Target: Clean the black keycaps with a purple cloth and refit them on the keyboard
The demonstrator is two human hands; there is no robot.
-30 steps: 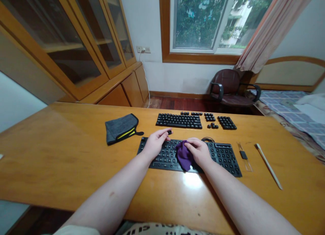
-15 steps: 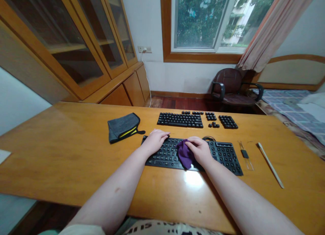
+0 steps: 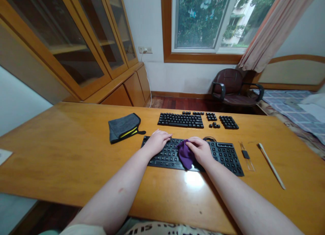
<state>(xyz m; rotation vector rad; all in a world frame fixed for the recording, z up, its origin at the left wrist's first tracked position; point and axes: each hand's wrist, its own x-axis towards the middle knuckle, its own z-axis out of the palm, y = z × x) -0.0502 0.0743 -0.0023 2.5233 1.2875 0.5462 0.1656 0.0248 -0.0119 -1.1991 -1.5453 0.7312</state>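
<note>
A black keyboard base (image 3: pixel 162 163) with its keycaps off lies on the desk in front of me, its bare key switches showing. My left hand (image 3: pixel 157 140) rests on its upper left part, fingers stretched out to the right along the far edge. Pinched in the fingers of my right hand (image 3: pixel 200 149) is a purple cloth (image 3: pixel 186 156), which hangs down and touches the middle of the keyboard. The cloth and hand cover some of the switches there.
Beyond the keyboard, loose black keycaps (image 3: pixel 180 120) are laid out in keyboard order. A folded grey cloth (image 3: pixel 124 126) with yellow lining lies left. To the right are a wire keycap puller (image 3: pixel 245 154) and a slim white brush (image 3: pixel 271 166). A coiled cable (image 3: pixel 210 139) sits behind the keyboard.
My left hand has shifted slightly right along the keyboard's far edge. My right hand and the purple cloth stay at nearly the same spot.
</note>
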